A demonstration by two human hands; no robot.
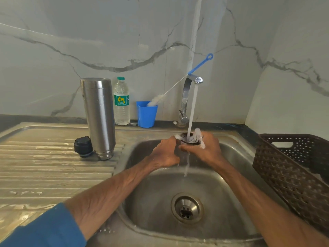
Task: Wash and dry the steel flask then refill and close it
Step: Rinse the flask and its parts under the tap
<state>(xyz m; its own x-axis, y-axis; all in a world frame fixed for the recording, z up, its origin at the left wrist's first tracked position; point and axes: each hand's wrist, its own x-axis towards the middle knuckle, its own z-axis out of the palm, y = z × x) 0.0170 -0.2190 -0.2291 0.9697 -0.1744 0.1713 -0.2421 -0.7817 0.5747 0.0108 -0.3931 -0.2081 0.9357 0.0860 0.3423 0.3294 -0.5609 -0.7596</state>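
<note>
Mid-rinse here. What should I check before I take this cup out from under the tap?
1. Stream from the tap lands in the cup: ok.
2. The left hand and right hand both hold it: ok.
3. All foam rinsed off the rim: not ok.
4. The flask stands mouth down on the drainboard: ok.
5. The stopper lies beside it: ok.
6. Flask dry inside: cannot tell.

Flask [99, 118] and stopper [83, 146] crowd the drainboard [44, 172] beside the sink [153, 202]; a basket [288, 175] flanks its right rim.
</note>
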